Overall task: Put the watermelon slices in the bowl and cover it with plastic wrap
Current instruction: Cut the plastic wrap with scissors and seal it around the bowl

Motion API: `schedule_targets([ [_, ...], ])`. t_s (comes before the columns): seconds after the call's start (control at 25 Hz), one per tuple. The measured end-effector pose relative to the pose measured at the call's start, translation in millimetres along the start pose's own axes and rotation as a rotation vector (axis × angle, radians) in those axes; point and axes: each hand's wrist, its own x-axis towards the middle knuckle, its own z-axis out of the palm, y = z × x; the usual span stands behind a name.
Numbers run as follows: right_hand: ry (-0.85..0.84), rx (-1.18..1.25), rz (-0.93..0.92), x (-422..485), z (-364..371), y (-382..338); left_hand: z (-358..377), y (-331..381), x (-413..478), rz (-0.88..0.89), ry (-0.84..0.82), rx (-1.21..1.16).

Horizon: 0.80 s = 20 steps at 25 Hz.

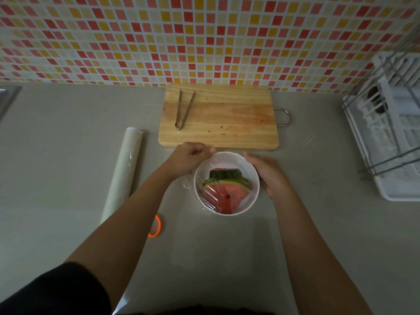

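A white bowl (253, 178) stands on the counter in front of the cutting board. Watermelon slices (225, 192) with green rind lie inside it. Clear plastic wrap (210, 201) stretches over the bowl's top and hangs crumpled down its left side. My left hand (189, 159) is at the bowl's far left rim, fingers curled and pinching the wrap. My right hand (270, 173) presses against the bowl's right side with its fingers along the wall.
A wooden cutting board (223, 117) with metal tongs (184, 109) lies behind the bowl. The plastic wrap roll (123, 171) lies to the left. An orange-rimmed object (155, 226) peeks from under my left forearm. A white dish rack (391, 128) stands at the right.
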Motion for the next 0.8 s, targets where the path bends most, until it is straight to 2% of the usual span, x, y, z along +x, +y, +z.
schedule_targets([
  [0.12,-0.008,0.164,-0.001,0,4,0,2,-1,1,0.062,0.014,-0.005],
  [0.36,0.065,0.253,-0.085,-2,17,6,3,-2,0,0.239,0.044,0.244],
  [0.6,0.070,0.245,-0.029,2,17,6,5,-4,3,0.222,0.074,0.240],
  [0.68,0.095,0.226,-0.012,3,18,5,6,-7,6,0.166,0.078,0.190],
  [0.8,0.111,0.201,0.046,5,18,4,9,-11,3,-0.001,0.019,-0.138],
])
